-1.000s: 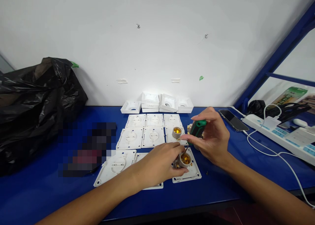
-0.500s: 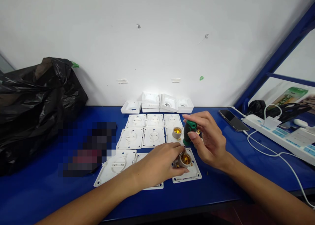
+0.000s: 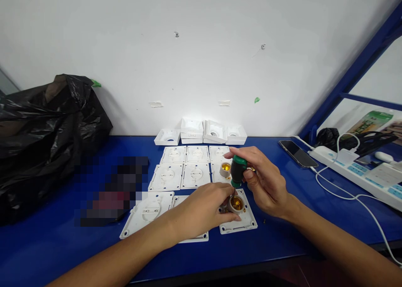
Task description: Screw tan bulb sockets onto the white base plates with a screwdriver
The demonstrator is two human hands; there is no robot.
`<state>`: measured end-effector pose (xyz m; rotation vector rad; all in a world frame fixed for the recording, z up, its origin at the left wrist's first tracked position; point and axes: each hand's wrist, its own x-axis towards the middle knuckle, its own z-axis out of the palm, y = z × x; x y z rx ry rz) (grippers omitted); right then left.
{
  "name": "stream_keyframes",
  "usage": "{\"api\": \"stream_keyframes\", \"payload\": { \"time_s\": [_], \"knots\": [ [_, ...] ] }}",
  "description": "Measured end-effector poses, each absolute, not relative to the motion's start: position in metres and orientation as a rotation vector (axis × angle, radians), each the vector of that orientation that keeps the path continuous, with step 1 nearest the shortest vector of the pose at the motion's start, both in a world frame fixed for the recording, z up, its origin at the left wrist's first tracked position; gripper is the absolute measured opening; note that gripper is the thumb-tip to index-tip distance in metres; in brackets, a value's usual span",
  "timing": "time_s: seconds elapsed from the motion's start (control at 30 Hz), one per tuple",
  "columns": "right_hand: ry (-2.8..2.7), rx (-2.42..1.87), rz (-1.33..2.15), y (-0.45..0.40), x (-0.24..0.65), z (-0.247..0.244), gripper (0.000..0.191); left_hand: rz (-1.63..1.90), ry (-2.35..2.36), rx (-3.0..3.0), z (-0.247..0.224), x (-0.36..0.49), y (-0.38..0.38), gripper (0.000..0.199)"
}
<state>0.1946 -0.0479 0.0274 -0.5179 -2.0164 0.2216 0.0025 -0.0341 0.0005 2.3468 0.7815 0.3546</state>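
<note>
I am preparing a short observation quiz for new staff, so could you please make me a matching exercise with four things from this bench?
Things:
1. Screwdriver
2. Front gold-lined socket
3. Phone
4. Plastic bag

Places:
A. Lying beside the white power strip
B. Held between the fingers and thumb of the right hand
C. At the far left of the blue table
D. On a white plate, steadied by the left hand

Right pairs: 1-B, 2-D, 3-A, 4-C
</note>
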Motion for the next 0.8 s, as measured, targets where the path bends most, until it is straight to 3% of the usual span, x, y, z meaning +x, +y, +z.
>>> {"api": "stream_keyframes", "payload": {
  "time_s": [0.33, 0.8],
  "knots": [
    [-2.001, -0.485, 0.325, -0.046, 0.1969, 0.0238, 0.05, 0.332, 0.789, 2.31, 0.0056, 0.0017, -0.0361, 0.024],
    [-1.988, -0.484, 0.146, -0.0466, 0.193, 0.0227, 0.058, 0.402, 0.76, 2.3, 0.0057, 0.0008, -0.0368, 0.024]
  ]
}}
